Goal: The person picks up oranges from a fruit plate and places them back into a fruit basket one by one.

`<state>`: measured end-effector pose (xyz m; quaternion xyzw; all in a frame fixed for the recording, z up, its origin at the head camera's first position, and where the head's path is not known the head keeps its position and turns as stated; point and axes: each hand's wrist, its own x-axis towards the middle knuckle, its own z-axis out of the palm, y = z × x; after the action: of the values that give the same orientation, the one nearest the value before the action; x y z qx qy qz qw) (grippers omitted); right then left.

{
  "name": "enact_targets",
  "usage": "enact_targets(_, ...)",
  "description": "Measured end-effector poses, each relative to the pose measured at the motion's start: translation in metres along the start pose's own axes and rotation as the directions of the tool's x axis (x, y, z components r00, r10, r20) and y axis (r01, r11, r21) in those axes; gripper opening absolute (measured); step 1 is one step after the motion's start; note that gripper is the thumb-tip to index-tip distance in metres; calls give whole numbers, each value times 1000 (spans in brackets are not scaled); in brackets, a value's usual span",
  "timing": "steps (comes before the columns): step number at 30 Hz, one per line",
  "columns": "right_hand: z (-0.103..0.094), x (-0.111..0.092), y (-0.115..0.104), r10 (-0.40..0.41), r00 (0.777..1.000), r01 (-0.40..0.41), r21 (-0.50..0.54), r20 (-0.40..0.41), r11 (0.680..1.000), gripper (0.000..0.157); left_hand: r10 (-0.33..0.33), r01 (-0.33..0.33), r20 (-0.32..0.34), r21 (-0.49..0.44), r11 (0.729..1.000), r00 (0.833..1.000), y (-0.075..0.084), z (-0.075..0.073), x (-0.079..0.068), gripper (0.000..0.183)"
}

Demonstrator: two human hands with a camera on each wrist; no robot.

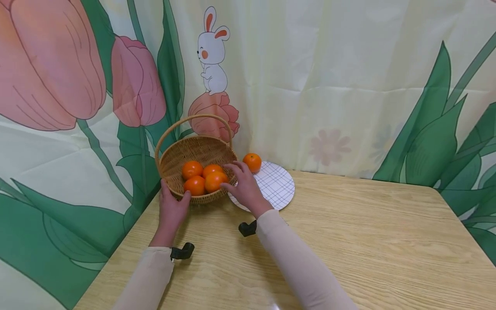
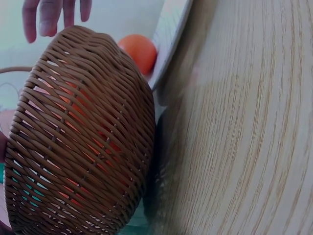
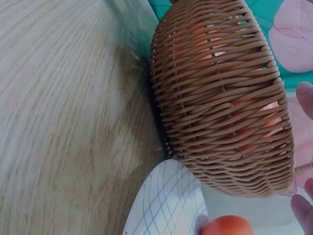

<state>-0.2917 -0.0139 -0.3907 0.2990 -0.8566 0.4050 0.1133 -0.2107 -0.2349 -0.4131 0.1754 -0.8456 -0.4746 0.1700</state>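
A wicker basket point(image 1: 195, 148) with a tall arched handle stands at the table's far left and holds several oranges point(image 1: 195, 186). My left hand point(image 1: 172, 209) grips the basket's left front rim, thumb toward the front. At the right side of the basket, my right hand point(image 1: 245, 187) hovers by the rim with spread, slightly bent fingers, nothing held between them. Its fingers point(image 2: 49, 22) show just above the rim in the left wrist view. Another orange point(image 1: 252, 162) sits outside the basket, at the back left of a white plate with a blue grid point(image 1: 277, 185).
The wooden table point(image 1: 368, 232) stretches out to the right and front. Behind it and on the left hangs a curtain point(image 1: 279, 86) printed with tulips and a rabbit, close to the basket. The plate lies partly under my right hand, next to the basket.
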Motion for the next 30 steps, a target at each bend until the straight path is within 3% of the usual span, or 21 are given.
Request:
enact_targets(10, -3, 1, 11, -36, 999, 35, -23, -28, 999, 51, -16, 16, 7, 9, 1000, 1000, -1, -1, 1, 97)
enact_targets(30, -9, 10, 38, 8, 998, -12, -63, -60, 998, 45, 5, -5, 2, -5, 1000, 1000, -3, 2, -1, 98)
